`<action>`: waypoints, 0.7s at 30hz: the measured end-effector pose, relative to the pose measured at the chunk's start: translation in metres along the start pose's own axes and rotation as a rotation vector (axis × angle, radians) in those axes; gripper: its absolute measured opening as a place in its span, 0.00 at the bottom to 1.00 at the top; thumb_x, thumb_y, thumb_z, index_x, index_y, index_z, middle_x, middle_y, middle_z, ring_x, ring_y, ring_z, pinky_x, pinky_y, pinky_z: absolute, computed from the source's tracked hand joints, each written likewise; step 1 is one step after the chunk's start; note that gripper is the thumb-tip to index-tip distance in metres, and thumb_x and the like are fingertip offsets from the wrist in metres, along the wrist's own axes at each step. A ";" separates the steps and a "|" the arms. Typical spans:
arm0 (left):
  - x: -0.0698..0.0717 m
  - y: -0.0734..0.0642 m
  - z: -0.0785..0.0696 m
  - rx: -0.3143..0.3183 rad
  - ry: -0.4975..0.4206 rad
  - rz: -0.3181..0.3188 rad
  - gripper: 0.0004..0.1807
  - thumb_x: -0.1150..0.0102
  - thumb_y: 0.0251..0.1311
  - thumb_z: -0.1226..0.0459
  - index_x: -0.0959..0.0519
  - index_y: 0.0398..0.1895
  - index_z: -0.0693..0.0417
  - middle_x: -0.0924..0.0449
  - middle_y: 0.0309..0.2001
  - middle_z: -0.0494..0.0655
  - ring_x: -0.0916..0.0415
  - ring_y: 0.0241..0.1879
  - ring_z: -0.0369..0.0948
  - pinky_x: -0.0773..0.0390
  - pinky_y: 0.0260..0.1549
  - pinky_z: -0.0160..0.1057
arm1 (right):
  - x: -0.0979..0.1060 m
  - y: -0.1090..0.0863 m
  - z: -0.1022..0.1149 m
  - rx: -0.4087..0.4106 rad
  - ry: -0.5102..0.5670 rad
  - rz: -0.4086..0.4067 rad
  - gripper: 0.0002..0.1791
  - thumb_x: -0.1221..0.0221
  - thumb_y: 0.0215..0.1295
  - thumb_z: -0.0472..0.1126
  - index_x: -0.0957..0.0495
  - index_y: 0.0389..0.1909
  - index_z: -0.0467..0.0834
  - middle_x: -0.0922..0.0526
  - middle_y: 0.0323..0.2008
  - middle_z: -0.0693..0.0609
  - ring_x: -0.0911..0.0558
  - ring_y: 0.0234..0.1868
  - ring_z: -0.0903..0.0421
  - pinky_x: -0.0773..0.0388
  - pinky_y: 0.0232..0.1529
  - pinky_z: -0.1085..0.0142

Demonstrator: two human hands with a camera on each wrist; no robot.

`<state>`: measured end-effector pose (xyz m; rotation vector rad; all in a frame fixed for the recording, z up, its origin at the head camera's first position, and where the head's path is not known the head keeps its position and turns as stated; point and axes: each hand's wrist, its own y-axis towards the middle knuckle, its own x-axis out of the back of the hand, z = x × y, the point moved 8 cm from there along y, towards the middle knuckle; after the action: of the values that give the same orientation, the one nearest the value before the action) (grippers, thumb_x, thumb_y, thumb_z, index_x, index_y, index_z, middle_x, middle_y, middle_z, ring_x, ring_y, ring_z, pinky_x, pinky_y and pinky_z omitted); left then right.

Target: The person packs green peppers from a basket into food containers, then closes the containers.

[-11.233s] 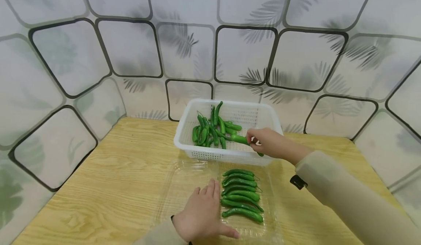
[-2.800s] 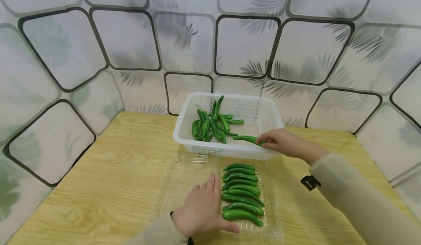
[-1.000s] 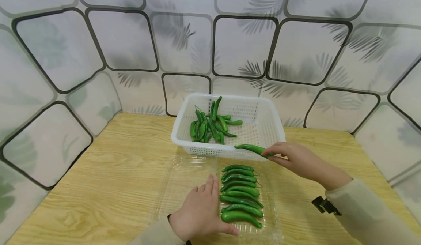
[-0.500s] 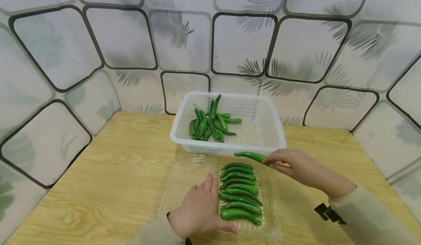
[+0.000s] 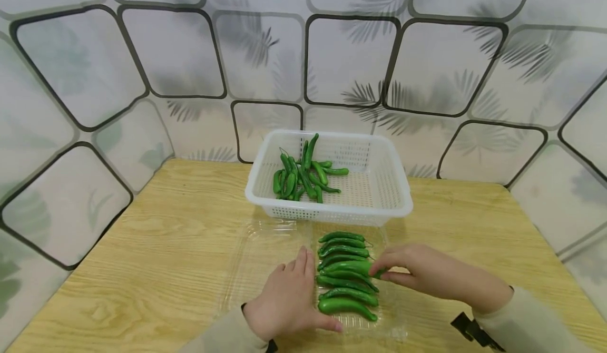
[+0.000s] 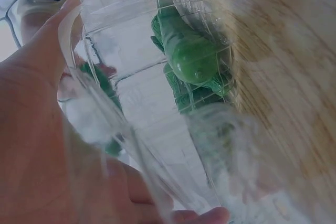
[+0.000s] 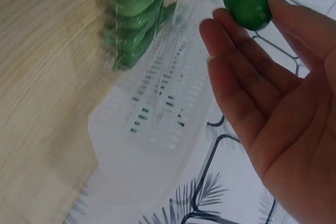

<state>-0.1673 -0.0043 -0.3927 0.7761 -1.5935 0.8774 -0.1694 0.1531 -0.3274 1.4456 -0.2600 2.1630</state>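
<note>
Two bare hands meet over a clear plastic container point(image 5: 265, 258) on a wood-grain table point(image 5: 156, 253). The left hand point(image 5: 286, 300) rests on the container along the line between its halves, its fingers straight and close together, its thumb held out to the right (the left wrist view shows this hand against an edge of the clear plastic). The right hand point(image 5: 422, 271) pinches a single green pepper point(image 7: 247, 10) by one end, between thumb and fingertips; in the right wrist view the blunt end of that pepper faces the camera. The pepper lies crosswise over the middle of a row of green peppers point(image 5: 348, 306), its far end toward the left hand; whether it touches those beneath cannot be told. The row fills much of the container's right half, its peppers side by side and roughly parallel. Just behind the container stands a white perforated basket point(image 5: 332, 214), in which a loose heap of green peppers point(image 5: 303, 176) occupies chiefly the left part. Pale sleeves point(image 5: 526, 316) cover both forearms. Beyond the table, a wall covering point(image 5: 353, 60) bears rounded dark outlines and grey leaf prints.
</note>
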 end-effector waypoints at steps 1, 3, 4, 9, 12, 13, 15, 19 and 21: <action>0.000 0.000 0.000 -0.001 0.002 0.000 0.71 0.56 0.32 0.19 0.45 0.68 0.69 0.45 0.67 0.65 0.36 0.61 0.50 0.30 0.52 0.48 | -0.004 0.000 0.002 0.005 0.019 0.025 0.11 0.42 0.64 0.36 0.20 0.45 0.51 0.19 0.41 0.61 0.21 0.42 0.66 0.23 0.38 0.67; 0.000 0.000 0.000 -0.003 0.002 -0.002 0.71 0.56 0.32 0.20 0.45 0.68 0.69 0.45 0.67 0.65 0.35 0.61 0.50 0.30 0.51 0.49 | -0.010 0.001 0.006 0.004 0.057 0.079 0.10 0.43 0.64 0.37 0.20 0.45 0.49 0.19 0.41 0.61 0.21 0.41 0.67 0.23 0.37 0.68; 0.000 0.000 0.000 -0.004 0.002 -0.001 0.71 0.56 0.33 0.20 0.45 0.68 0.69 0.45 0.67 0.65 0.35 0.61 0.50 0.30 0.51 0.49 | -0.014 0.001 0.008 0.003 0.070 0.104 0.10 0.43 0.65 0.37 0.20 0.44 0.49 0.19 0.41 0.62 0.22 0.41 0.67 0.23 0.37 0.69; -0.001 0.001 0.001 0.001 -0.006 0.014 0.71 0.56 0.32 0.20 0.46 0.69 0.68 0.46 0.68 0.64 0.36 0.61 0.50 0.30 0.52 0.49 | -0.033 -0.001 0.011 -0.060 0.171 0.241 0.08 0.43 0.65 0.38 0.22 0.44 0.50 0.20 0.39 0.64 0.23 0.38 0.71 0.24 0.35 0.71; -0.001 0.000 0.001 0.002 -0.012 0.024 0.71 0.56 0.32 0.19 0.46 0.69 0.68 0.47 0.68 0.64 0.37 0.62 0.50 0.31 0.52 0.49 | -0.042 -0.003 0.009 -0.127 0.210 0.289 0.09 0.41 0.64 0.40 0.24 0.44 0.52 0.21 0.37 0.66 0.23 0.36 0.71 0.24 0.34 0.70; -0.001 0.000 0.001 0.002 -0.013 0.025 0.71 0.56 0.32 0.19 0.46 0.69 0.68 0.47 0.68 0.64 0.37 0.62 0.50 0.31 0.52 0.49 | -0.044 -0.004 0.008 -0.156 0.213 0.298 0.09 0.40 0.63 0.41 0.25 0.44 0.53 0.22 0.36 0.67 0.23 0.36 0.71 0.24 0.34 0.70; -0.001 0.000 0.001 0.000 -0.014 0.027 0.71 0.57 0.32 0.19 0.46 0.69 0.68 0.47 0.68 0.64 0.38 0.62 0.50 0.31 0.52 0.49 | -0.049 -0.005 0.005 -0.202 0.202 0.310 0.11 0.39 0.61 0.43 0.25 0.43 0.54 0.22 0.35 0.68 0.23 0.35 0.71 0.24 0.33 0.70; -0.001 -0.001 0.001 -0.004 -0.015 0.032 0.71 0.57 0.33 0.19 0.47 0.69 0.67 0.47 0.68 0.64 0.38 0.63 0.50 0.31 0.52 0.48 | -0.057 -0.003 0.003 -0.225 0.130 0.320 0.12 0.37 0.58 0.45 0.23 0.43 0.53 0.22 0.33 0.68 0.24 0.33 0.71 0.25 0.32 0.71; -0.001 0.000 0.001 -0.006 -0.018 0.035 0.70 0.56 0.33 0.20 0.47 0.69 0.67 0.47 0.68 0.64 0.38 0.63 0.50 0.31 0.52 0.48 | -0.060 -0.002 0.004 -0.198 0.066 0.313 0.11 0.36 0.57 0.44 0.22 0.42 0.52 0.22 0.31 0.67 0.25 0.31 0.71 0.26 0.30 0.72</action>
<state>-0.1671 -0.0048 -0.3937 0.7551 -1.6293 0.8927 -0.1475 0.1339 -0.3798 1.2886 -0.6965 2.3455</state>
